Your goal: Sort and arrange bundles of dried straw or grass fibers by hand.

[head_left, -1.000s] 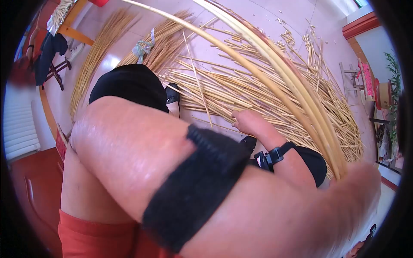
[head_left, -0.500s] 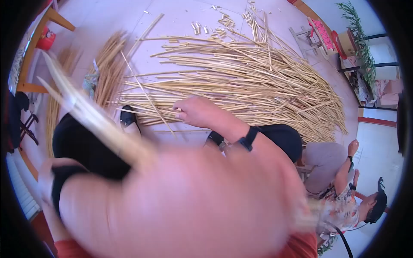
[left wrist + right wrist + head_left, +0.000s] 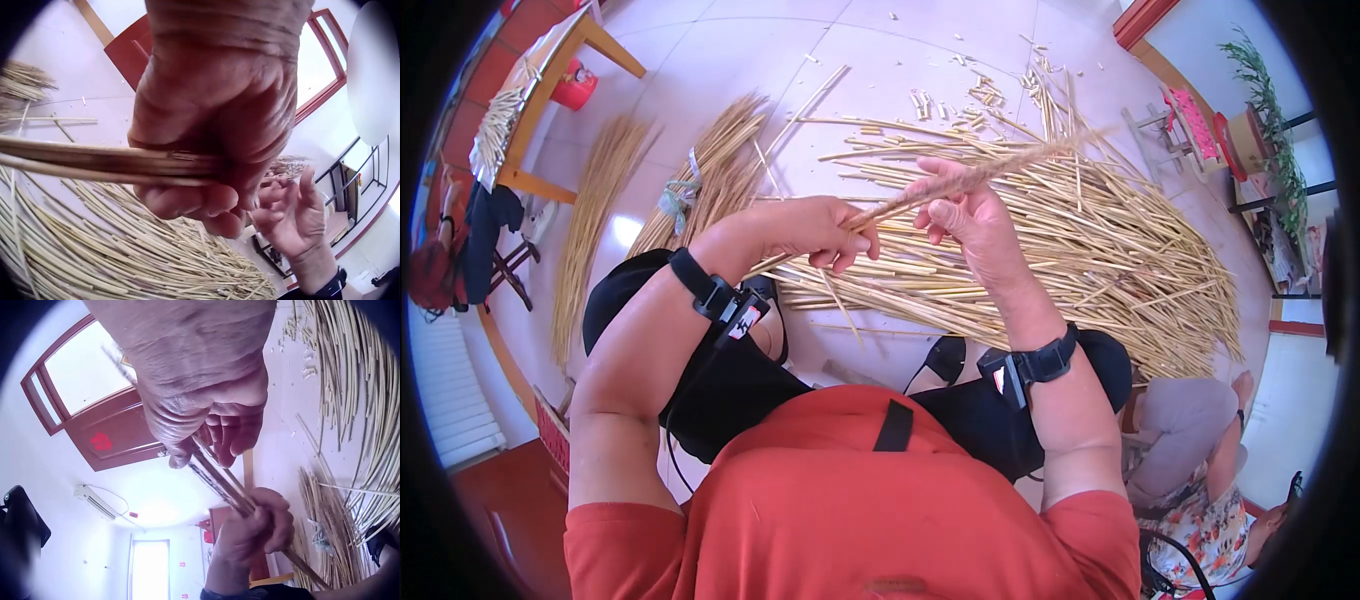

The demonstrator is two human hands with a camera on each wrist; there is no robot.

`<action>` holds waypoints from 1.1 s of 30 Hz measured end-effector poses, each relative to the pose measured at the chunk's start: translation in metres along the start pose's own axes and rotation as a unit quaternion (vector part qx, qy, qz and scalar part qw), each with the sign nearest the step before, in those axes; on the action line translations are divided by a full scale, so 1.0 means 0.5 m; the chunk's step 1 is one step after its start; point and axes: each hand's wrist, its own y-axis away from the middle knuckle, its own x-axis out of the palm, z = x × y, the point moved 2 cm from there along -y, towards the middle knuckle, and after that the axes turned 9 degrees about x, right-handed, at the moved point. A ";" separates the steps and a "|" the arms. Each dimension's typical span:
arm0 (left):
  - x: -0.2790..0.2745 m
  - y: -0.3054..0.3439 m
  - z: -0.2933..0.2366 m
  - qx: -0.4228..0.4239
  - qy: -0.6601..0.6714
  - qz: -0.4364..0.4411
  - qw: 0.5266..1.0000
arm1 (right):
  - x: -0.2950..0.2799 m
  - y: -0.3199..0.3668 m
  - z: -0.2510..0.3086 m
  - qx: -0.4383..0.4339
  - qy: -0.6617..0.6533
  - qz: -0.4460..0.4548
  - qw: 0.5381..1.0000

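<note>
My left hand (image 3: 808,228) grips a few long, thin plant stalks (image 3: 94,157), its fingers curled round them in the left wrist view. Their brown feathery end (image 3: 1010,165) slants up to the right over the straw-coloured pile. Along that end is my right hand (image 3: 988,225), palm turned up, thumb apart from the loosely bent fingers. The stalks lie across the right fingers, close beside the thumb, in the right wrist view. Below both hands spreads a wide pile of cut stalks (image 3: 1100,260) on the floor.
Feathery bundles, one tied with a pale strip (image 3: 680,195), lie at the left. Short cut pieces (image 3: 985,95) are scattered beyond the pile. A wooden table (image 3: 530,140) stands at the far left, a pink-seated chair (image 3: 1190,125) at the right. Another person (image 3: 1200,500) sits at the lower right.
My left arm, crossed close before the head camera with the stalks, has swung back left and down. The stalks now slant rightward. My right hand has left the pile and come up to them.
</note>
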 end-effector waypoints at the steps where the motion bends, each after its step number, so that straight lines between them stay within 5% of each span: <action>1: -0.001 -0.007 0.025 -0.016 0.008 0.031 0.999 | 0.000 -0.001 -0.001 0.007 -0.012 0.002 1.000; 6: 0.019 -0.027 0.079 -0.041 -0.035 0.089 0.995 | 0.003 0.003 -0.028 0.069 -0.010 -0.061 0.996; 13: 0.035 -0.042 0.050 0.045 0.050 -0.067 0.995 | -0.026 0.000 -0.045 0.073 -0.063 -0.131 0.987; 20: 0.029 -0.058 0.041 0.061 0.052 -0.095 0.992 | -0.025 -0.009 -0.055 0.077 -0.061 -0.122 0.988; 26: 0.027 -0.070 0.024 0.075 0.028 -0.029 0.996 | 0.014 -0.008 -0.057 0.086 0.006 -0.035 0.996; 33: 0.034 -0.076 0.007 0.040 0.074 -0.017 0.996 | 0.004 -0.010 -0.062 0.059 0.039 -0.137 0.988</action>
